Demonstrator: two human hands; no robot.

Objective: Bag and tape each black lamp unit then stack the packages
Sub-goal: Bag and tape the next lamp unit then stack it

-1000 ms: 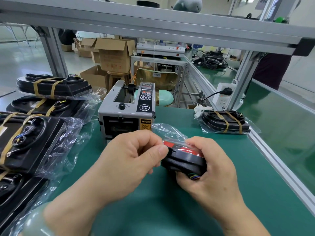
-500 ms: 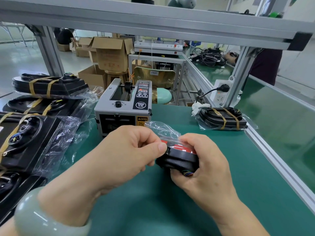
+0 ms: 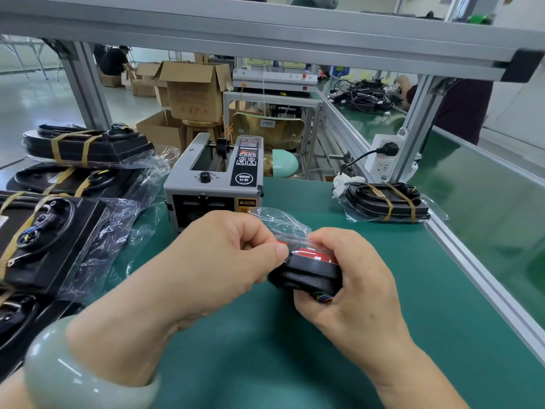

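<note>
Left of the tape machine (image 3: 215, 184), the finished packages (image 3: 59, 231) lie piled, black units in clear film with tan tape bands. I count at least 4, though the lowest runs out of view.

Directly in front of the machine, nearer to me, my left hand (image 3: 224, 255) is curled tight. Its thumb (image 3: 277, 250) and forefinger are pinched together on the clear bag (image 3: 280, 224) at the lamp's left end, and that hand holds nothing else.

The lamp unit (image 3: 309, 274) sits just right of that pinch, in front of the machine's right corner, and looks lifted a little off the green mat (image 3: 265, 349). Its long axis runs left to right, from 1 hand to the other, so neither has to reach.

My right hand (image 3: 354, 287) is clamped round the right end. The thumb on top presses film over the red label (image 3: 318, 256), and the other fingers curl underneath beside a tuft of coloured wires (image 3: 321, 298). The bag's loose mouth puffs up behind the lamp, toward the machine.

I judge the bagging nearly done, with the fold next. Tape would then come from the machine's slot, straight ahead of my left hand, which is the nearer 1.

Far right of the machine, 1 taped package (image 3: 386, 202) rests alone.
</note>
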